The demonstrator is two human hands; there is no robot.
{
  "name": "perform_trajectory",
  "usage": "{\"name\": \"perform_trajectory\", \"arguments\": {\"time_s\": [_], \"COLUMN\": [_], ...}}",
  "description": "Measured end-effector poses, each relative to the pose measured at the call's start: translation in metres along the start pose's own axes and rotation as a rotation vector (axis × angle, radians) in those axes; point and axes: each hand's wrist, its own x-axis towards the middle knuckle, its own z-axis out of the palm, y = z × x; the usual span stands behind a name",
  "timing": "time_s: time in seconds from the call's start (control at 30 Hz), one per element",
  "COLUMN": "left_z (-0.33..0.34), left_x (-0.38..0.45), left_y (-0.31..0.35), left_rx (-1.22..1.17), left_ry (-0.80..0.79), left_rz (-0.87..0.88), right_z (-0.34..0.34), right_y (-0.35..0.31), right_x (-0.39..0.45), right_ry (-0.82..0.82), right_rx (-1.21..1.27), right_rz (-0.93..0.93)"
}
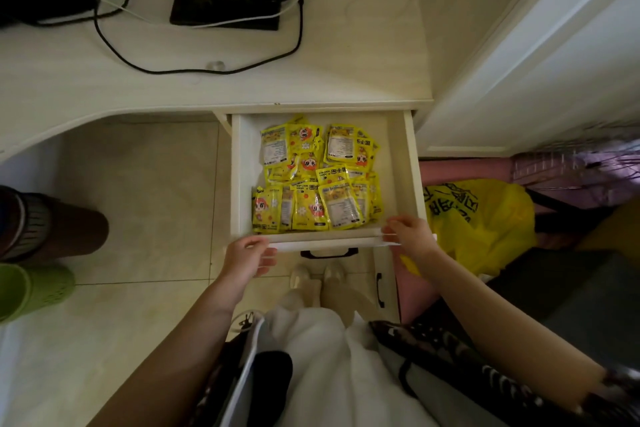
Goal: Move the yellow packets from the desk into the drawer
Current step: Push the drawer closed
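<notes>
A home room: cabled desk (pixel 242 80), tiled floor (pixel 138 201), slippered feet (pixel 317 276).

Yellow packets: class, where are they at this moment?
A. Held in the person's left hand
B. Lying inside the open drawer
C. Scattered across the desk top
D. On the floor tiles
B: the yellow packets lie heaped inside the open drawer, while both hands rest on its front edge.

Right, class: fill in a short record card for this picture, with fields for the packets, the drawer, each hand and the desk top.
packets: yellow packets piled inside the drawer
drawer: drawer pulled out, open
left hand: left hand on the drawer's front edge, left corner
right hand: right hand on the front edge, right corner
desk top: desk shows black cables and no packets
</notes>
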Motion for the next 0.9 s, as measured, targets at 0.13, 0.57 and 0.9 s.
{"name": "perform_trajectory", "arguments": {"time_s": [0.13,0.57,0.9], "left_z": [0.000,0.021,0.016], "left_x": [-0.006,0.023,0.032], "left_y": [-0.020,-0.006,0.002], "left_rx": [-0.122,-0.765,-0.822], "left_ry": [-0.029,-0.035,-0.044], "left_rz": [-0.216,-0.328,-0.360], "right_z": [-0.011,-0.026,-0.023], "right_y": [0.020,0.016,0.002], "right_x": [-0.001,0.033,0.041], "right_ry": [0.038,0.062,0.083], "right_rx": [0.178,0.481,0.399], "right_rz": [0.214,0.410,0.501]}}
